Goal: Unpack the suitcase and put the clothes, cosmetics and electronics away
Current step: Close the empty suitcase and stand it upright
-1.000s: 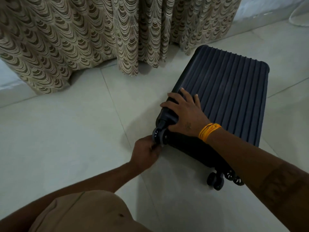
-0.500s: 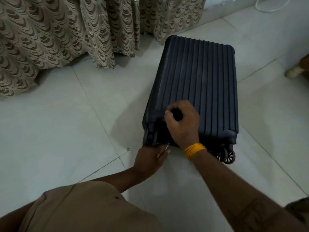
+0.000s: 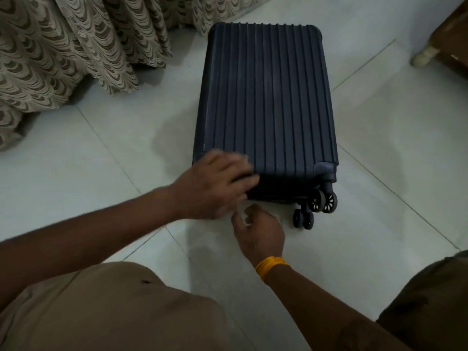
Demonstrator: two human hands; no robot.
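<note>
A dark blue ribbed hard-shell suitcase lies flat and closed on the tiled floor, its wheels toward me at the near right. My left hand rests over the suitcase's near left corner, fingers spread across the top and edge. My right hand, with an orange band at the wrist, sits just below the near edge, its fingers curled and pinching a small pale zipper pull, which is blurred. The suitcase's contents are hidden.
A patterned beige curtain hangs to the floor at the back left, close to the suitcase's far corner. A wooden furniture leg stands at the far right. My knees fill the lower corners of the view.
The hands have swapped places: my right hand came off the suitcase top down to the near edge, and my left hand rose from the zipper onto the near left corner. The view shifted left.
</note>
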